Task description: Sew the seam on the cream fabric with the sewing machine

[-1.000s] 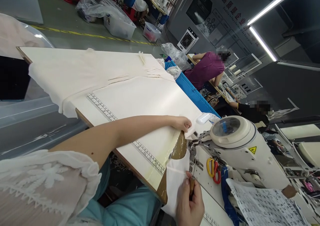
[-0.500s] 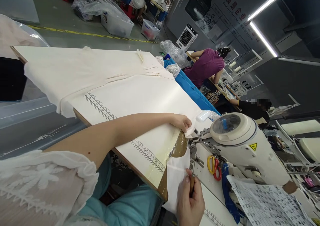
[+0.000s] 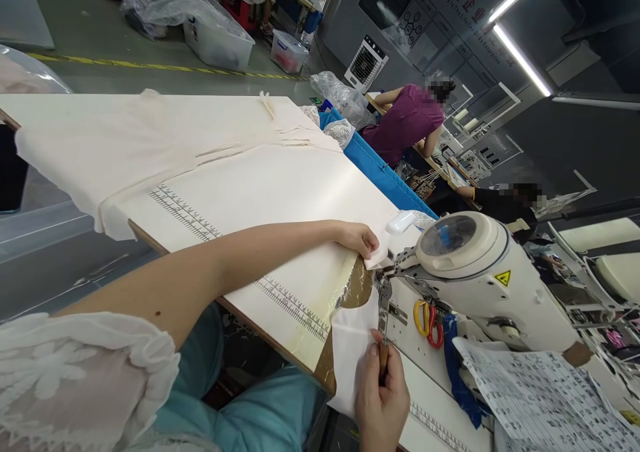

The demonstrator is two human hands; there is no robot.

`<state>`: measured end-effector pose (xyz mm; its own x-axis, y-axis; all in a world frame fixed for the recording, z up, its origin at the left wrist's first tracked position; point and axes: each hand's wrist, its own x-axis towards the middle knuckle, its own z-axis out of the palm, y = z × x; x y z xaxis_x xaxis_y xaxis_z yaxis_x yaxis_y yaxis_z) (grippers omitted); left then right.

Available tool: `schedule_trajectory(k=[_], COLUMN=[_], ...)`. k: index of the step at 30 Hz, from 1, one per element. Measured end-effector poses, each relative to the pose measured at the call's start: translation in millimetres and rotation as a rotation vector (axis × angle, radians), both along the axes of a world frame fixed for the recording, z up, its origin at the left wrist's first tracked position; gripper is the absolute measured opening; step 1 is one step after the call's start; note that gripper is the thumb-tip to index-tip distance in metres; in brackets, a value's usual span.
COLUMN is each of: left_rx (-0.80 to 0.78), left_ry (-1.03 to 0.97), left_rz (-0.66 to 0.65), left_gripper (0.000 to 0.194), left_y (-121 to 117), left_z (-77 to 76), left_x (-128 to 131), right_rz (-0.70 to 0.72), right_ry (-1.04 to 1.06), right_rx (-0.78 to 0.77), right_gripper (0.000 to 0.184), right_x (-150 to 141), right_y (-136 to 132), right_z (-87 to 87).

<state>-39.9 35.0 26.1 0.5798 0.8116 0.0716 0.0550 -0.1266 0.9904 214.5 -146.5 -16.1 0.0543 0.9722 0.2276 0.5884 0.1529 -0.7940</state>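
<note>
My left hand (image 3: 361,240) is closed, its fingers pinching the edge of a piece of white fabric (image 3: 379,252) on the far side of the presser foot (image 3: 384,285). Nearer to me, my right hand (image 3: 383,395) grips a wooden-handled awl (image 3: 383,362), its thin metal shaft pointing toward the needle area. White fabric (image 3: 350,345) also lies on the near side of the foot, by my right fingers and over the table edge. The sewing machine (image 3: 480,265) stands right of both hands; its head hides part of the stitching spot.
Scissors (image 3: 429,323) with yellow and red handles lie on the machine bed. A printed sheet (image 3: 535,385) is at lower right. Pale cloth (image 3: 135,139) covers the far left of the white table (image 3: 280,185). A person in purple (image 3: 407,122) sits beyond a blue bin (image 3: 385,172).
The view has shifted slightly, so the table and pale cloth appear farther left. Both hands keep nearly the same places and grips at the machine.
</note>
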Motion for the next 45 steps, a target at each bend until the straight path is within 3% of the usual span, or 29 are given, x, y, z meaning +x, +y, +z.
schedule_trajectory(k=[11,22,31,39,45], left_rx=[0.023,0.146,0.249,0.217,0.115], left_ry=[0.022,0.133,0.198,0.192,0.082], left_rz=[-0.063,-0.012,0.013,0.055,0.097], left_gripper=[0.023,0.022,0.023,0.018,0.017], left_y=[-2.2,-4.2,-3.9,-4.5,-5.2], left_z=[1.5,5.6,7.1,7.6,7.8], left_x=[-0.1,1.0,-0.1,-3.2,-5.8], right_rz=[0.018,0.012,0.019,0.006,0.025], right_ry=[-0.002,0.059,-0.012,-0.029,-0.077], right_rx=[0.035,-0.052,0.005,0.009,0.035], right_gripper=[0.045,0.047,0.043,0.046,0.046], right_x=[-1.4,-0.7,-1.7,-2.5,-1.4], right_y=[-3.4,-2.5,-1.9,-3.4,-1.9], right_z=[1.3,2.9,4.3,4.6,4.3])
